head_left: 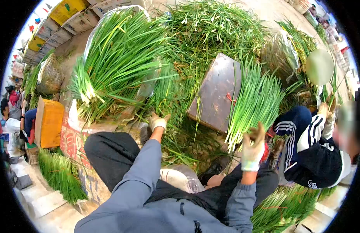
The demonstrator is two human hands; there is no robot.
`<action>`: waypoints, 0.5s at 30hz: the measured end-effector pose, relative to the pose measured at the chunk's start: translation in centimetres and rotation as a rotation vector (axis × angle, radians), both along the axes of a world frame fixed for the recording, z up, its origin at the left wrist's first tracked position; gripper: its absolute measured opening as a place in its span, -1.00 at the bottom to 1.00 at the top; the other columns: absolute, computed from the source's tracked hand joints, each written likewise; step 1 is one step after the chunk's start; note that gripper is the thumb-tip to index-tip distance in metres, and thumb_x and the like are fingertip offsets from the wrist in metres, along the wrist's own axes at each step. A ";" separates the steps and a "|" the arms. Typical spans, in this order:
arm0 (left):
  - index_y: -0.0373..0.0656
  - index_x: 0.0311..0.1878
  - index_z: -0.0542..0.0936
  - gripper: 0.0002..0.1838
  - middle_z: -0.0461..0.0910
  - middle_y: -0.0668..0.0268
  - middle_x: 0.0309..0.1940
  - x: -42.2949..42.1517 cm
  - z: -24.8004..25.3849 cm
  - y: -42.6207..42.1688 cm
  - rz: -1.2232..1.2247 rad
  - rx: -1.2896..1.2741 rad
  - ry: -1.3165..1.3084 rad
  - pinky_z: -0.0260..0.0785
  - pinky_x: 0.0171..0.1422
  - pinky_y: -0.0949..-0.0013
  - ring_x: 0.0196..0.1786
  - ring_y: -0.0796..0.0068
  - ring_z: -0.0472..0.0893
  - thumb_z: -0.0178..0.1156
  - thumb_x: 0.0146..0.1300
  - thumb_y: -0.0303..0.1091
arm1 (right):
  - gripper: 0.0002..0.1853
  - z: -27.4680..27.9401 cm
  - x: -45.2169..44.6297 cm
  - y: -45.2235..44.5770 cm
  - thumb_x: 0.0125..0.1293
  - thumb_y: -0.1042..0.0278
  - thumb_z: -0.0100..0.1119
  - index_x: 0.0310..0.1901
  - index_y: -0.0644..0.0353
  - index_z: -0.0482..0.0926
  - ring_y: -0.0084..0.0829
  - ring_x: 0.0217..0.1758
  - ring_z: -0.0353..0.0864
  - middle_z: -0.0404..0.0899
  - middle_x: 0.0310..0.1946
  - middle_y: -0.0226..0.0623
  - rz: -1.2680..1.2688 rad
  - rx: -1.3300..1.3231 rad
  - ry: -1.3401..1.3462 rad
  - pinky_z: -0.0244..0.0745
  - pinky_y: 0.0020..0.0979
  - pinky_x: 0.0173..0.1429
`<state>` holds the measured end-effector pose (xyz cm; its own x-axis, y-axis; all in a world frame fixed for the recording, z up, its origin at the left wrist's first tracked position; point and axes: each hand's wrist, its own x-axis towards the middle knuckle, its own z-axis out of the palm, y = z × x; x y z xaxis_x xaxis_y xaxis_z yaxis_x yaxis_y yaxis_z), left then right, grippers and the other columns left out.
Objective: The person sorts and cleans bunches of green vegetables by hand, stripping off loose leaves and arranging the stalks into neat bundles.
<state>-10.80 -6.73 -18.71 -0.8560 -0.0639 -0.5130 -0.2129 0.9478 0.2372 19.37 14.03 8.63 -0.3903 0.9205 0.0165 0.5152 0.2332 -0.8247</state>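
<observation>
My left hand [158, 121], in a pale work glove, is over loose green leaves beside the big pile on the left, its fingers apart and nothing visible in them. My right hand [253, 150], also gloved, is raised by the white stem ends of a bundle of chives [255, 103]; its fingers are apart, and whether they touch the stems I cannot tell. That bundle leans over the right edge of a dark, flat-topped board or box [219, 87] with a small red tie on it. A large heap of chives [121, 54] lies at the left, white ends facing me.
Loose trimmed leaves [215, 27] are heaped at the back. A person [316, 151] in a dark striped tracksuit sits close at my right, holding leaves. An orange box [50, 122] stands at left. Bundled chives [61, 176] lie at lower left, others [286, 207] behind my right side.
</observation>
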 end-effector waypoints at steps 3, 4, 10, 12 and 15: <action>-0.22 0.60 -0.14 0.45 0.15 -0.07 0.53 -1.5 -0.5 1.6 -0.115 -0.093 -0.066 0.23 0.52 0.13 0.50 0.03 0.29 0.57 -0.16 0.25 | -0.28 -0.5 -2.5 -3.4 0.18 0.44 0.40 0.39 0.22 0.34 -0.17 -0.13 0.73 0.68 -0.07 -0.02 0.378 -0.017 -0.071 0.64 -0.24 -0.04; -0.24 0.59 -0.14 0.44 0.22 -0.05 0.49 -1.6 -0.5 2.2 -0.166 -0.150 -0.073 0.29 0.48 0.15 0.45 0.07 0.36 0.59 -0.17 0.20 | -0.31 -1.7 -3.4 -4.5 0.20 0.41 0.39 0.37 0.20 0.37 -0.12 -0.16 0.74 0.69 -0.11 -0.02 0.529 -0.023 -0.077 0.64 -0.21 -0.04; -0.32 0.48 0.16 0.13 0.54 -0.08 0.21 -1.7 -3.7 3.6 -0.194 -0.042 -0.108 0.52 0.25 0.13 0.21 0.08 0.62 0.57 -0.10 -0.09 | -0.35 -8.4 -7.5 -9.9 0.28 0.19 0.33 0.36 0.12 0.37 -0.05 -0.01 0.69 0.63 0.08 -0.01 0.880 -0.200 -0.440 0.59 -0.19 0.07; -0.37 0.34 0.30 -0.04 0.63 -0.09 0.06 -1.0 -2.1 3.3 -0.176 0.059 -0.088 0.55 0.17 0.13 0.06 0.04 0.69 0.54 -0.09 -0.16 | -0.35 -11.5 -7.9 -10.1 0.28 0.14 0.33 0.35 0.15 0.38 0.00 0.06 0.66 0.61 0.11 0.01 0.757 -0.122 -0.408 0.56 -0.17 0.14; -0.44 -0.04 0.57 -0.38 0.71 0.02 -0.16 -0.1 3.6 2.6 -0.020 0.514 -0.370 0.54 -0.01 0.18 -0.15 0.20 0.69 0.57 -0.10 -0.21 | -0.37 -12.0 -11.4 -9.3 0.29 0.00 0.29 0.25 0.30 0.47 0.04 0.15 0.62 0.62 0.07 0.12 0.668 -0.169 -0.430 0.52 -0.15 0.22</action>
<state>-10.94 -4.14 -15.07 -0.6145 0.2838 -0.7361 -0.3515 0.7369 0.5775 8.00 4.75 -3.36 -0.7986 0.4680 -0.3784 0.5914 0.4939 -0.6374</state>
